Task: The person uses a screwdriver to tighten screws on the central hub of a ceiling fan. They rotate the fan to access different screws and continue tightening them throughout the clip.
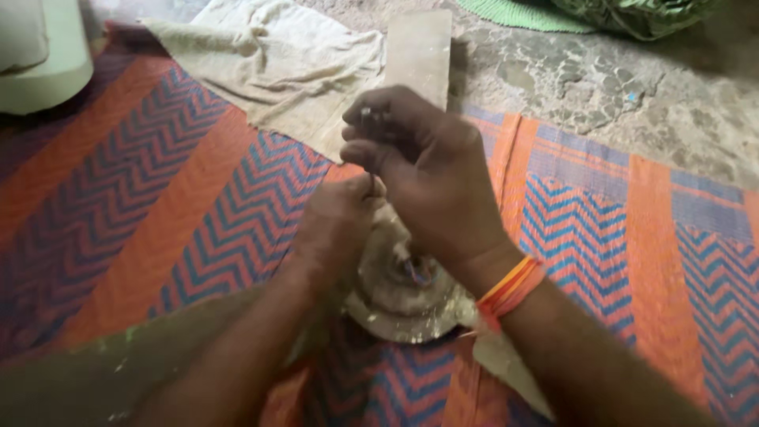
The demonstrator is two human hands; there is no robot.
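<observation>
I am pressing my left hand (336, 217) closed on the pale round fitting (395, 289) to steady it, while my right hand (427, 170) is pinching thin wires (371, 150) above the striped mat (198, 213).

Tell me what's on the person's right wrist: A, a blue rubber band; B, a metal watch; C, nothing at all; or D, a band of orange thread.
D: a band of orange thread wraps the wrist just below the right hand, which is raised above the left hand over the zigzag mat.
</observation>
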